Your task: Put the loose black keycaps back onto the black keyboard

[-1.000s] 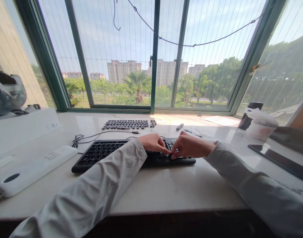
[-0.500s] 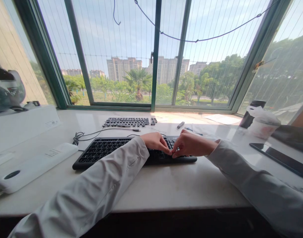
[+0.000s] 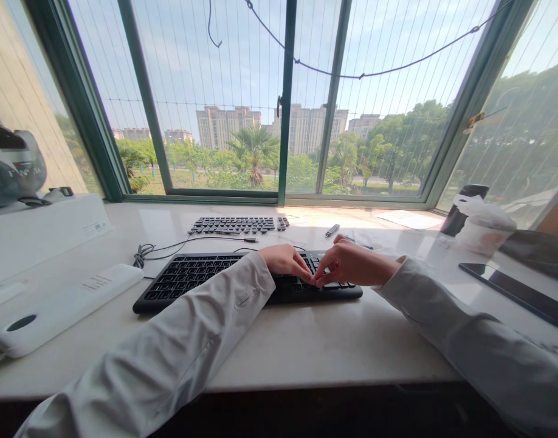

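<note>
A black keyboard [image 3: 169, 289] lies across the counter, with bare key sockets over its left part and some keycaps at its right end. My left hand [image 3: 285, 261] reaches over its right half, fingers pinched together. Against those fingertips, my right hand [image 3: 343, 264] is pinched too, low over the right section of the keyboard. Whatever the fingertips hold is too small or hidden to make out. Behind the keyboard, loose black keycaps [image 3: 236, 225] are laid out in rows on the counter.
A coiled black cable [image 3: 144, 252] lies left of the keyboard, beside a long white device [image 3: 64, 307]. A small grey tool [image 3: 332, 230] rests behind my right hand. To the right are a phone [image 3: 516, 292], a bagged cup [image 3: 484, 228] and a dark bottle [image 3: 464, 210].
My right hand has shifted very slightly left and up, uncovering more keycaps at the keyboard's right end. The left hand has hardly moved.
</note>
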Demonstrator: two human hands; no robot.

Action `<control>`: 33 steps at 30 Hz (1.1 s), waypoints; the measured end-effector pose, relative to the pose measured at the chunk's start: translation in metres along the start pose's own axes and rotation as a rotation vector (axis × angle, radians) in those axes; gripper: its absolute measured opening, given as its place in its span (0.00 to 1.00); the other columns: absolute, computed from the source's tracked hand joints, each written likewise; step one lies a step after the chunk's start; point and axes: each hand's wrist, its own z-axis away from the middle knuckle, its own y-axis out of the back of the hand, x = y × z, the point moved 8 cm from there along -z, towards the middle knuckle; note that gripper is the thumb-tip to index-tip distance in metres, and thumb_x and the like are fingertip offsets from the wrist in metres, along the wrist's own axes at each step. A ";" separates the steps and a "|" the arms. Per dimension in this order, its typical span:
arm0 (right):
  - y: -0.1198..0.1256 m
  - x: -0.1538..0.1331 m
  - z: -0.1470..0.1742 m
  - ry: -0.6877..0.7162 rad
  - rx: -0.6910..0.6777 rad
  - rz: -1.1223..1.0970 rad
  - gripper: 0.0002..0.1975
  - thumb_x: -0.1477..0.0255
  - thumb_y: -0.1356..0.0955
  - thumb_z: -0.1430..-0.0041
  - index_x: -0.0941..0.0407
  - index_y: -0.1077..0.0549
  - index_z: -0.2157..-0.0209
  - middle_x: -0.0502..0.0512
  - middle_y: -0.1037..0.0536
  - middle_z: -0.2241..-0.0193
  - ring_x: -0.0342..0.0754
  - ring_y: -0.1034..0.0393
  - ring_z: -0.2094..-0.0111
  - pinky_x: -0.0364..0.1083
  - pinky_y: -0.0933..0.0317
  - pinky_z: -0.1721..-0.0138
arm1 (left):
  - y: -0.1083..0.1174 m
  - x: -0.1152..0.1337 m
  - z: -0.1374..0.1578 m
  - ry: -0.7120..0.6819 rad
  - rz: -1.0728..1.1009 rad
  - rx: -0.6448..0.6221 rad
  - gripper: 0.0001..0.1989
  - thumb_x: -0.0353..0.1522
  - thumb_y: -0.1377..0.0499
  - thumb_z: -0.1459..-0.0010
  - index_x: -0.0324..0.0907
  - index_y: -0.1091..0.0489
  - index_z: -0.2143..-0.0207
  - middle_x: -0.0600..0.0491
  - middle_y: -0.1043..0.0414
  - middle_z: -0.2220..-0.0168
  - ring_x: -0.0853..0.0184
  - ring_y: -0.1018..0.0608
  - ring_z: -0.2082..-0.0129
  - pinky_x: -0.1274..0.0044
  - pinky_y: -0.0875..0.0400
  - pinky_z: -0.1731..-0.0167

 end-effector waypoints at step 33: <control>-0.002 -0.012 0.000 -0.079 -0.108 0.134 0.13 0.62 0.32 0.45 0.55 0.21 0.75 0.51 0.26 0.82 0.47 0.39 0.71 0.46 0.47 0.67 | -0.007 -0.005 -0.006 0.022 0.007 0.004 0.16 0.44 0.32 0.63 0.42 0.23 0.74 0.58 0.26 0.74 0.71 0.30 0.69 0.80 0.40 0.67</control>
